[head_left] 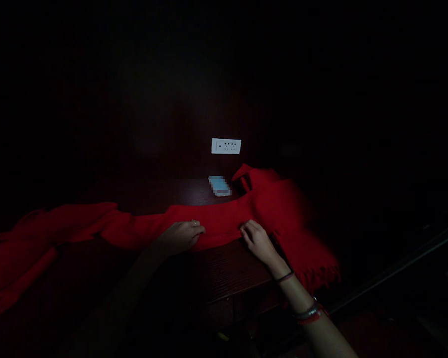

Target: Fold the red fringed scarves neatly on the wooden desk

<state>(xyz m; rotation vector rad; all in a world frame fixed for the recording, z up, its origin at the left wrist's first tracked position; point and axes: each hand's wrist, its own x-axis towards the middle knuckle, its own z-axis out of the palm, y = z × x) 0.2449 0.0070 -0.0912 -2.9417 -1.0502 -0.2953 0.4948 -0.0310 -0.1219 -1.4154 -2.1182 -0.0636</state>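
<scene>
In a room sunk almost wholly in darkness, a dark wood-grained table (231, 271) catches a faint sheen beneath a white wall socket (226, 146), and a pale flat object (219, 186), its face blurred, lies behind the long red fringed cloth (218, 221) that stretches across the tabletop. The cloth bunches at left and heaps at right, its fringe hanging by the near edge. The person's left hand (183, 235) and right hand (257, 240) touch its middle stretch, well apart, fingers half curled, though whether either pinches the fabric cannot be told.
</scene>
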